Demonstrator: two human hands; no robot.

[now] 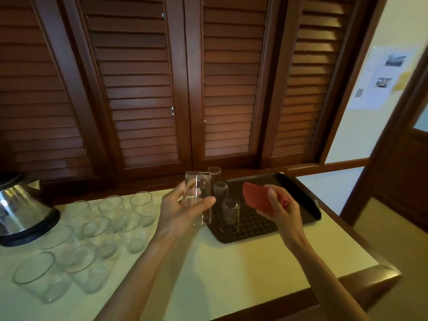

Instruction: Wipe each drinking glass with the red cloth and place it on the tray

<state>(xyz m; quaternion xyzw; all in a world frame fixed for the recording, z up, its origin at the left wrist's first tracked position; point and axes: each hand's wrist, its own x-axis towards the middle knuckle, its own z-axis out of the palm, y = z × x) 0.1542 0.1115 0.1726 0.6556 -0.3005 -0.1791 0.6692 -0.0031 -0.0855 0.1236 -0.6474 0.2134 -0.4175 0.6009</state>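
The left hand curls its fingers and thumb around an upturned drinking glass held above the pale counter, beside the dark tray; the right hand pinches the red cloth over that tray. Three glasses stand on the tray, more glasses by the steel kettle. Behind are brown louvred shutters, and the wall notices are too blurred to read.

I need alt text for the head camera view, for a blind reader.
The left hand holds a drinking glass and the right hand a red cloth, above a dark tray bearing glasses; more glasses stand left, beside a kettle.
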